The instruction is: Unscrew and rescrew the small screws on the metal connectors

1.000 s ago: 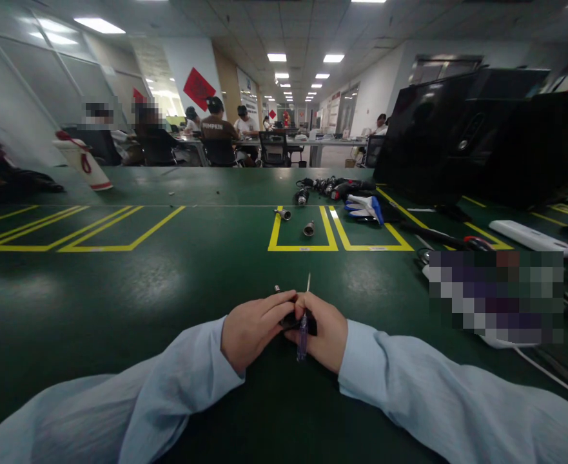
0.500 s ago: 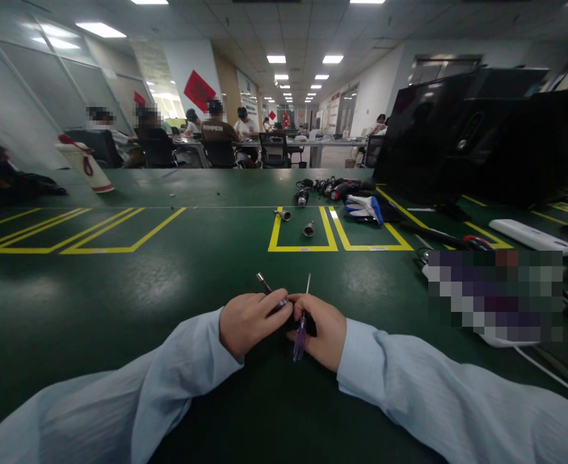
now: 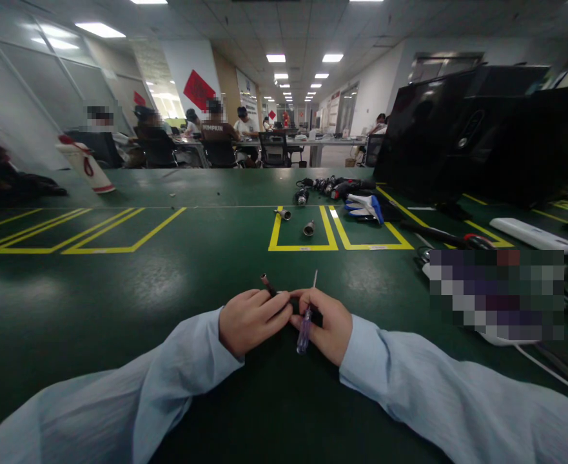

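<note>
My left hand [image 3: 254,320] is closed around a slim dark rod with a metal end [image 3: 265,281], which points up and away to the left. Between the fingers of my right hand [image 3: 329,325] is a small screwdriver [image 3: 303,332]. Its clear purple handle hangs toward me and its thin shaft points away. The fingertips of both hands meet at the near end of the dark rod, and they hide most of that end. Beyond my hands, two small cone-shaped metal parts [image 3: 309,228] lie on the green table [image 3: 206,283].
Yellow tape frames [image 3: 303,248] mark the table. Farther back are coiled cables with plugs [image 3: 302,196] and blue-white gloves [image 3: 365,209]. Large black monitors [image 3: 429,129] and a white power strip [image 3: 532,236] are at right. A white cup [image 3: 88,166] stands far left; people sit behind.
The screwdriver and my right hand have shifted slightly right, and its shaft leans more to the right. The dark rod has turned a little in my left hand, which stays nearly in place.
</note>
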Tool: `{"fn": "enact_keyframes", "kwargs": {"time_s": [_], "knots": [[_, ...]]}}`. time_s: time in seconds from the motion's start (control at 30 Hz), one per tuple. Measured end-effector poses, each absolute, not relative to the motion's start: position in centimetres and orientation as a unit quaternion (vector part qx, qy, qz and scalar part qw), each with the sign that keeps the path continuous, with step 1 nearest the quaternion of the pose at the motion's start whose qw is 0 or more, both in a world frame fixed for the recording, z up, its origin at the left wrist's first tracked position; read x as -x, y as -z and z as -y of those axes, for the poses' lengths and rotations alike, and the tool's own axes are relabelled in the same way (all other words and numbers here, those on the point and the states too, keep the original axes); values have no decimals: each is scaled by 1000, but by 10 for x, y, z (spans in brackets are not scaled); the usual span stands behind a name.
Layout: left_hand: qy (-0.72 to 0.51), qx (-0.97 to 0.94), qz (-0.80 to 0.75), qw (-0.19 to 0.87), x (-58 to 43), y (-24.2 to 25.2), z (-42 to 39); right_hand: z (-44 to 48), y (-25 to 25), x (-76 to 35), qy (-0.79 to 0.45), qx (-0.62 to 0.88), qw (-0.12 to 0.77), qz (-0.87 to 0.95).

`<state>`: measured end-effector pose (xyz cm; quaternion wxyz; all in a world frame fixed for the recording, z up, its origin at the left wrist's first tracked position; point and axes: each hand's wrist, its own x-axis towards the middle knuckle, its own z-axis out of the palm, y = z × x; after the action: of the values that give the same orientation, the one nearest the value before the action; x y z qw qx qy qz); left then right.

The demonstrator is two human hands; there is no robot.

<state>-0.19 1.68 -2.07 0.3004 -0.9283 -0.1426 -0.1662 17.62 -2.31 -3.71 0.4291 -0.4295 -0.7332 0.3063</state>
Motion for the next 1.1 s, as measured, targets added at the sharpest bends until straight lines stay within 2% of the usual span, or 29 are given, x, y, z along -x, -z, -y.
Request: {"fn": "enact_keyframes", "kwargs": {"time_s": [0.13, 0.27, 0.37, 0.53, 0.73, 0.87, 1.1], "knots": [[135, 938, 152, 281, 1, 17, -15, 20, 33, -184, -339, 452, 476, 674], [153, 944, 216, 197, 4, 20, -17, 15, 33, -192, -375, 435, 556, 601], [228, 922, 304, 70, 9, 26, -24, 14, 33, -193, -424, 418, 576, 560], [327, 847, 382, -172, 13, 30, -38, 11, 37, -187, -560, 406, 533, 487], [385, 721, 421, -394, 7, 30, -43, 8, 38, -184, -593, 416, 500, 475], [387, 692, 428, -434, 5, 30, -44, 10, 36, -184, -595, 418, 481, 489], [387, 689, 431, -435, 6, 31, -46, 12, 35, -180, -567, 453, 453, 519]]}}
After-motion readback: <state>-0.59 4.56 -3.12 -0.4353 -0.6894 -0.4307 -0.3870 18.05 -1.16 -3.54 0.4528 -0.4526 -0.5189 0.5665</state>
